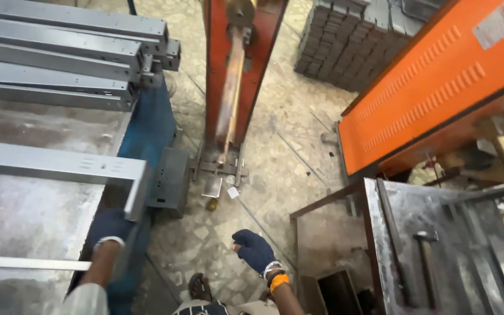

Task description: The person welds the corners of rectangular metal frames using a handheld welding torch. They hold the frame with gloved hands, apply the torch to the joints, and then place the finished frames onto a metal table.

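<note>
My left hand (111, 226), in a dark blue glove, rests at the table's edge just under the end of a long grey sheet-metal channel (59, 167) lying across the steel table (24, 216); whether it grips the channel is hidden. My right hand (254, 249), also gloved in dark blue with an orange wristband, hangs free over the floor with fingers loosely curled and nothing in it. Several more grey channels (59, 52) are stacked at the table's far end.
An orange press machine (438, 87) stands at right, above a metal bench (473, 256) carrying a hammer (426, 262). An orange upright frame with a rusty rod (231, 87) stands ahead. Stacked dark blocks (345, 41) sit at the back. My sandalled foot (198, 287) is on the stone floor.
</note>
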